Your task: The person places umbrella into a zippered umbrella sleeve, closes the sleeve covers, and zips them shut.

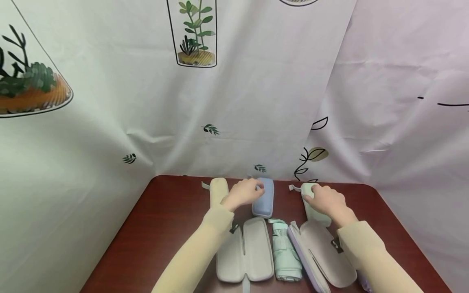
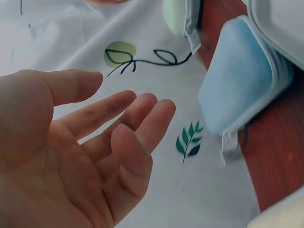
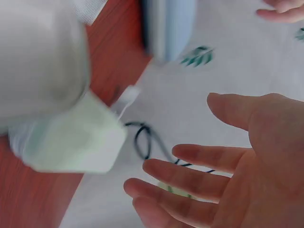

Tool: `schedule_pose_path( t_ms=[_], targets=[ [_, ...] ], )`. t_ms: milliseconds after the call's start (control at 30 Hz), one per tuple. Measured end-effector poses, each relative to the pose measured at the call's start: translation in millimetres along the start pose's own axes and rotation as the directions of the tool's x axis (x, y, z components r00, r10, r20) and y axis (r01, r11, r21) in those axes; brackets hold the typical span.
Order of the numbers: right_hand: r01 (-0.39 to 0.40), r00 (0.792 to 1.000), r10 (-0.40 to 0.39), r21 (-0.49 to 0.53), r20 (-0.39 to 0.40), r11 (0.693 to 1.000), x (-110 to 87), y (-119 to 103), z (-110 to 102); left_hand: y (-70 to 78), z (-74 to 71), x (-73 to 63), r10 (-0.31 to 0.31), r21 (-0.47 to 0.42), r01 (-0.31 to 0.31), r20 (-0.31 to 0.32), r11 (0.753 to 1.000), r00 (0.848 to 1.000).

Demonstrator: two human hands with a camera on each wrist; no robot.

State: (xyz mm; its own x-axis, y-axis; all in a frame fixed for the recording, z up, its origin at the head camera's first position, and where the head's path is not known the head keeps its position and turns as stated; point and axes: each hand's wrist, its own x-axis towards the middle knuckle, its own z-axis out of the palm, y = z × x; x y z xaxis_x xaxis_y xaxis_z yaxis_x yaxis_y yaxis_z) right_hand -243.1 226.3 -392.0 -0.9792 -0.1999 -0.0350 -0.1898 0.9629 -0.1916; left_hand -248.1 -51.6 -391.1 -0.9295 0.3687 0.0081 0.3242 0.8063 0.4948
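Observation:
In the head view my left hand (image 1: 243, 193) hovers in front of the blue zip case (image 1: 265, 203), fingers loosely bent and holding nothing. The left wrist view shows this hand (image 2: 90, 147) with its palm bare, apart from the blue case (image 2: 237, 80). My right hand (image 1: 327, 201) is over the pale green zip case (image 1: 315, 213) at the back right. Seen from the right wrist, its fingers (image 3: 190, 180) are spread and hold nothing, with a gap to the pale green case (image 3: 78, 137). A cream case (image 1: 218, 191) lies left of the blue one.
Nearer on the red-brown table (image 1: 146, 232) lie an open grey-lined case (image 1: 258, 250), a folded mint umbrella (image 1: 287, 256) and an open lilac case (image 1: 326, 254). A purple item (image 1: 364, 281) is mostly hidden under the right sleeve. Printed cloth (image 1: 238, 101) hangs behind.

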Motion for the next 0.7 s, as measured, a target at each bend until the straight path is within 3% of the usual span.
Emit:
schedule_pose_path(
  t_ms=[167,333,467,700],
  targets=[
    [0.093,0.996,-0.092,0.026,-0.012,0.995,-21.4,-21.9,6.1,-14.7,-5.2,-19.8,0.029,0.027,-0.028,-0.069,0.999,0.997],
    [0.160,0.987,-0.156,0.082,-0.044,0.984,-43.4,-43.5,12.0,-25.6,-7.9,-40.9,0.018,0.034,-0.015,-0.105,0.999,0.994],
    [0.217,0.976,-0.209,0.149,-0.067,0.965,-59.4,-56.7,14.7,-31.2,-10.0,-56.9,-0.025,0.027,0.030,-0.142,0.999,0.989],
    [0.299,0.951,-0.272,0.215,-0.147,0.930,-81.7,-75.7,31.6,-42.9,-7.7,-85.5,-0.130,0.004,0.135,-0.230,0.991,0.964]
  ],
)
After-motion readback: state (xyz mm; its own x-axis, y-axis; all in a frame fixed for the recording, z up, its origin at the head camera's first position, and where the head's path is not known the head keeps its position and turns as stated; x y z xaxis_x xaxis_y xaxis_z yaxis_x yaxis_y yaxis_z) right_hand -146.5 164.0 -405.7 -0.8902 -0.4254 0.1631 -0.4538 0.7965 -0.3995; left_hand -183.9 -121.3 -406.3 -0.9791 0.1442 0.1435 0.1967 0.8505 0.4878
